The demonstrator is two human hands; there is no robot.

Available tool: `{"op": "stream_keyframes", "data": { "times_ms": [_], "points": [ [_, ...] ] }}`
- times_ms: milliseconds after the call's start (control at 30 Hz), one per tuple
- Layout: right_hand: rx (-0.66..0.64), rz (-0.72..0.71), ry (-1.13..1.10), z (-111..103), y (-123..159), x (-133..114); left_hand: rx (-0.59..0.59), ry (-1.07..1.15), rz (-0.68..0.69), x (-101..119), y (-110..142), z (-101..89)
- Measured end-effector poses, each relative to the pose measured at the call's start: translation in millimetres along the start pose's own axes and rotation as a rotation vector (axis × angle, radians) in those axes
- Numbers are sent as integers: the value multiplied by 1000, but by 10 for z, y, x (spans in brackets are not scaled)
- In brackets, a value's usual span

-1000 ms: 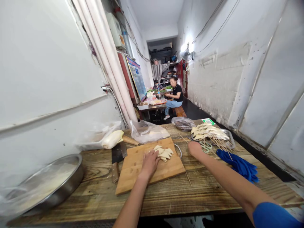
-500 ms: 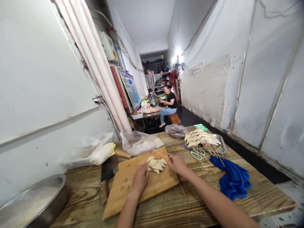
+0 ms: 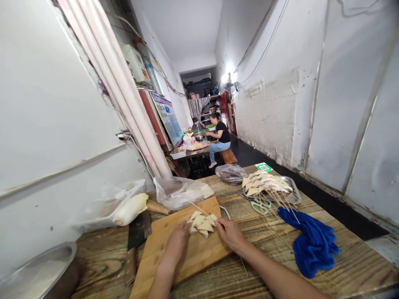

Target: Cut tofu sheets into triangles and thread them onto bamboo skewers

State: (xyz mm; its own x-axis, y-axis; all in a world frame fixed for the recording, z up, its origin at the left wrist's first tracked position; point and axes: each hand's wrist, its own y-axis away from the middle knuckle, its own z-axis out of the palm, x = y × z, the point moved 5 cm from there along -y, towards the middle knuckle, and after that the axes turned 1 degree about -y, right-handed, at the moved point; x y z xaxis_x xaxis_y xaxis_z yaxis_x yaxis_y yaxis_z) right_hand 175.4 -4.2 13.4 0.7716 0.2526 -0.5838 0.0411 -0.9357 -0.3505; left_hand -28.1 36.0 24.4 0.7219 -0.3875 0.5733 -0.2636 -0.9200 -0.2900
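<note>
Pale triangular slices (image 3: 203, 224), which look like tofu, lie overlapping on a wooden cutting board (image 3: 162, 253). My left hand (image 3: 177, 243) is at their left edge, its fingers together and pinching a slice there; the fingertips are partly hidden. At the right edge of the slices, my right hand (image 3: 231, 235) is closed on a thin wooden skewer (image 3: 197, 207), whose far end shows above the slices, pointing up and left. How far the skewer passes through any slice is hard to see.
Left of the board lie a cleaver (image 3: 139, 230) and a pale cabbage (image 3: 131, 209); a metal basin (image 3: 67, 265) stands nearby. At right are a tray (image 3: 296, 192) of skewered slices, scissors (image 3: 261, 206), loose skewers and a blue cloth (image 3: 314, 245). Two people sit farther back.
My right hand has come in from near the scissors to the right edge of the slices, bringing a skewer. My left hand stays by the slices. The camera view has shifted.
</note>
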Motion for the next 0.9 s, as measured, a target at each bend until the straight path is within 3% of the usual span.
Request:
{"op": "stream_keyframes", "data": {
  "times_ms": [133, 333, 433, 567, 633, 700, 800, 900],
  "points": [
    [-8, -5, 2, 54, 15, 0, -120, -385, -27, -33, -14, -1],
    [14, -9, -32, 72, 16, 31, -130, -201, 64, 60, -42, -105],
    [80, -38, -119, 78, 21, 58, 3, 42, 19, -19, -19, -171],
    [169, -75, -173, 54, 46, 73, 298, 617, -288, -319, 55, -151],
    [184, -113, -153, 34, 61, 46, 365, 1001, -404, -404, 87, -64],
    [189, -167, -108, 15, 76, -4, 377, 1312, -434, -408, 85, -7],
    [185, -251, -18, 14, 112, -100, 445, 1529, -479, -415, 81, -9],
    [127, -330, 71, 66, 178, -218, 498, 1598, -498, -445, 85, -21]
  ]
}}
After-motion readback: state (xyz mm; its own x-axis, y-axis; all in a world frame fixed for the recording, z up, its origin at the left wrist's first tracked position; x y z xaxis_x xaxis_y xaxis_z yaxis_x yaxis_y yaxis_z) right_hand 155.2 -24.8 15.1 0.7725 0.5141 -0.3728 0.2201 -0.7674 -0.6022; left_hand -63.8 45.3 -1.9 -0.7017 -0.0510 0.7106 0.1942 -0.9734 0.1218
